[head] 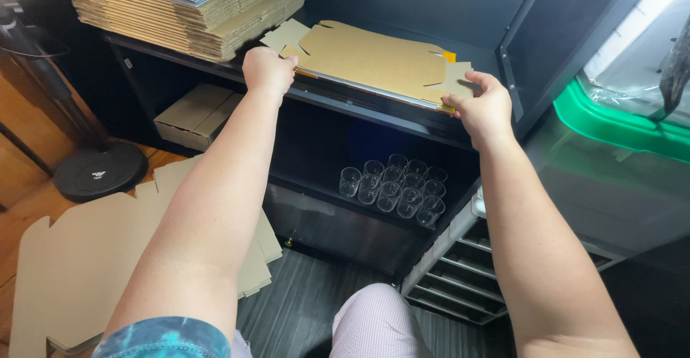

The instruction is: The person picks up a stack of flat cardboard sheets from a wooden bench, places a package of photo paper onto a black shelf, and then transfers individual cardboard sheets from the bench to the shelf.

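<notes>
We pinch the flat cardboard sheet (374,60) on the top shelf (374,106) with our left hand (268,69) and right hand (485,110), fingers pressed on its edges; tilted, it could slide onto the glasses (395,189) below.

Flat brown carton blank (374,60) on shelf, stacked cardboard sheets (194,6) behind

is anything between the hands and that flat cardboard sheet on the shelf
Nothing visible. The left hand and right hand already grip opposite ends of the flat cardboard sheet lying on the black shelf.
</notes>
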